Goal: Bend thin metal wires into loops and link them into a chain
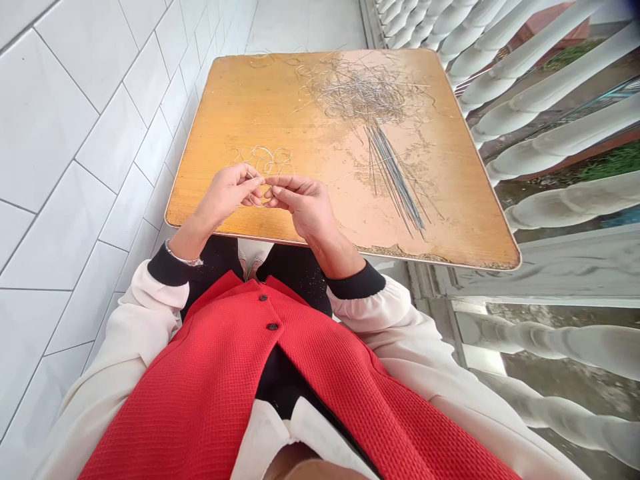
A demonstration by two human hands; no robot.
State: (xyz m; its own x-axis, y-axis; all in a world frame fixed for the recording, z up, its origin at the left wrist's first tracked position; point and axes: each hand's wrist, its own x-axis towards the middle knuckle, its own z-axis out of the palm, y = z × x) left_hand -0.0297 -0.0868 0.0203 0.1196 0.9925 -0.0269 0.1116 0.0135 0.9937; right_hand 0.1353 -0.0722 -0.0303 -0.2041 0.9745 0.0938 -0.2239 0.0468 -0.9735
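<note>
Over the near left part of the table, my left hand (231, 189) and my right hand (307, 200) meet with their fingertips close together. Both are closed in a pinch on a thin wire (258, 204), which curves in a loop below the fingers. A thin straight length stretches rightward from my right hand across the tabletop; whether it is the same piece I cannot tell. Just beyond my fingers lie several bent wire rings (273, 159). To the right rests a bundle of straight grey wires (400, 180). Fingers hide part of the held wire.
A tangled heap of thin wire (367, 87) lies at the table's far right. The wooden table (240, 93) has a worn, peeling surface and a chipped near edge. A white tiled wall (90, 147) stands on the left, a white balustrade (540, 107) on the right.
</note>
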